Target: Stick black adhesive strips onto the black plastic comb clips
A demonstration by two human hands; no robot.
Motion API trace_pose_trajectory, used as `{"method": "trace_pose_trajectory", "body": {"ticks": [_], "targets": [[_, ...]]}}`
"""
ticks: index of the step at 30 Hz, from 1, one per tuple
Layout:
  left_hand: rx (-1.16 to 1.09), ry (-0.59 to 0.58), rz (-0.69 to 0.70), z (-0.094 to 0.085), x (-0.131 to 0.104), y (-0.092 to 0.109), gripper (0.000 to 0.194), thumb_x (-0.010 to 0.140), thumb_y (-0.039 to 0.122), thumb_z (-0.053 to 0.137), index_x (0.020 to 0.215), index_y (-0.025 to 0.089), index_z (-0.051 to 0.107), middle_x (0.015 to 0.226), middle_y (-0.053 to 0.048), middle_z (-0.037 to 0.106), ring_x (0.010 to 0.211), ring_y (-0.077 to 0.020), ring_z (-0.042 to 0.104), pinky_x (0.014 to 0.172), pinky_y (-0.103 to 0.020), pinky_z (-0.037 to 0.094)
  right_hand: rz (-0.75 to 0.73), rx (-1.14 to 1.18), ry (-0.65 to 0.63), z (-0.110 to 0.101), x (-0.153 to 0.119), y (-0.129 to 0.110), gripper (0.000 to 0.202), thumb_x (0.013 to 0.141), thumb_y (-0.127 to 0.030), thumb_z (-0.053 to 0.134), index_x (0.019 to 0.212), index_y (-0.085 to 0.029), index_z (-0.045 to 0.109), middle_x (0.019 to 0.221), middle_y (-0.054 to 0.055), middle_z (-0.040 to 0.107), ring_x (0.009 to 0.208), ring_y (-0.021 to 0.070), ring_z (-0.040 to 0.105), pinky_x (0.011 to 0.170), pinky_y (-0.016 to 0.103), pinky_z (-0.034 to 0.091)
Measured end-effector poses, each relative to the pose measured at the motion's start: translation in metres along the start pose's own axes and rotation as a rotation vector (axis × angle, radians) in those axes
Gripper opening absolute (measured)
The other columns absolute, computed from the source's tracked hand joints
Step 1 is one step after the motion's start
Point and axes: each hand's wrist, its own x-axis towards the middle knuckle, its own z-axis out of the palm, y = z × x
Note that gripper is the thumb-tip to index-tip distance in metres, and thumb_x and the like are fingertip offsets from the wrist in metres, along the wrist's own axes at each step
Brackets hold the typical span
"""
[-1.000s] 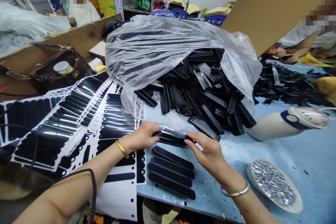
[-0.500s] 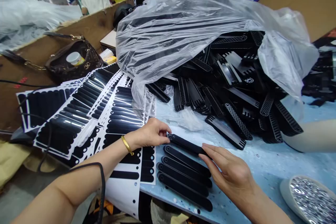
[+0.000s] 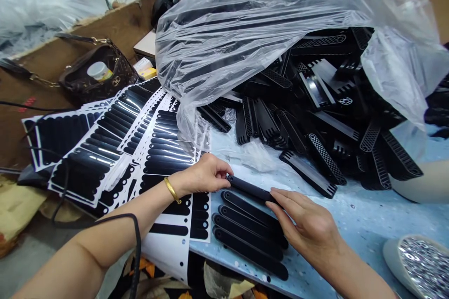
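Note:
A long black plastic strip (image 3: pixel 249 188) with rounded ends is held between my two hands, slightly above the light blue table (image 3: pixel 308 215). My left hand (image 3: pixel 212 173), with a gold bangle on its wrist, pinches the strip's left end. The fingertips of my right hand (image 3: pixel 305 215) grip its other end. The face turned up looks smooth, with a small hole near the left end. Just below lie several similar black strips (image 3: pixel 250 243), side by side at a slant. Under my left forearm are white sheets (image 3: pixel 168 252) carrying black rounded stickers.
Black plastic parts (image 3: pixel 326 159) with mesh faces and toothed ends spill from a clear plastic bag (image 3: pixel 228 42). A bowl of small shiny metal rings (image 3: pixel 423 266) stands at lower right. A brown handbag (image 3: pixel 101 74) is at left; a black cable (image 3: pixel 136 243) crosses my left forearm.
The strip in my hands has rolled over: a mesh pattern showed at its left end before, and now a smooth face with a hole shows. The camera view has shifted slightly.

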Motion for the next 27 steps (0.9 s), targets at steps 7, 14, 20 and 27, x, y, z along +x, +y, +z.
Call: {"method": "trace_pose_trajectory", "body": {"ticks": [7, 14, 20, 27], "targets": [[0.024, 0.013, -0.012, 0.0007, 0.0018, -0.0013, 0.018, 0.067, 0.007, 0.070, 0.084, 0.010, 0.075, 0.049, 0.003, 0.058, 0.048, -0.0111, 0.055, 0.053, -0.021, 0.042, -0.065, -0.087, -0.002, 0.0011, 0.0016, 0.0000, 0.017, 0.092, -0.021, 0.055, 0.095, -0.017, 0.072, 0.087, 0.011, 0.076, 0.074, 0.0216, 0.072, 0.064, 0.033, 0.059], [0.014, 0.012, 0.011, 0.0009, 0.0015, -0.0030, 0.016, 0.067, 0.006, 0.069, 0.082, 0.012, 0.075, 0.049, 0.004, 0.058, 0.049, -0.0107, 0.054, 0.053, -0.021, 0.042, -0.057, -0.112, -0.014, 0.0023, 0.0023, -0.0013, 0.019, 0.094, -0.022, 0.052, 0.094, -0.018, 0.071, 0.085, 0.010, 0.076, 0.073, 0.0216, 0.072, 0.062, 0.033, 0.056], [0.011, 0.005, -0.009, 0.0008, 0.0016, -0.0017, 0.016, 0.067, 0.006, 0.069, 0.081, 0.012, 0.074, 0.047, 0.005, 0.057, 0.047, -0.0100, 0.054, 0.051, -0.019, 0.042, -0.095, -0.134, -0.044, 0.0008, 0.0057, -0.0022, 0.021, 0.095, -0.020, 0.048, 0.094, -0.016, 0.069, 0.083, 0.010, 0.075, 0.072, 0.0213, 0.071, 0.061, 0.032, 0.054], [0.014, -0.023, -0.052, 0.0005, 0.0018, 0.0002, 0.016, 0.068, 0.008, 0.069, 0.083, 0.010, 0.073, 0.047, 0.006, 0.057, 0.046, -0.0093, 0.055, 0.050, -0.018, 0.043, -0.072, -0.141, -0.081, -0.0008, 0.0096, -0.0043, 0.023, 0.096, -0.019, 0.046, 0.087, -0.016, 0.067, 0.079, 0.008, 0.074, 0.066, 0.0188, 0.068, 0.058, 0.030, 0.051]]}}
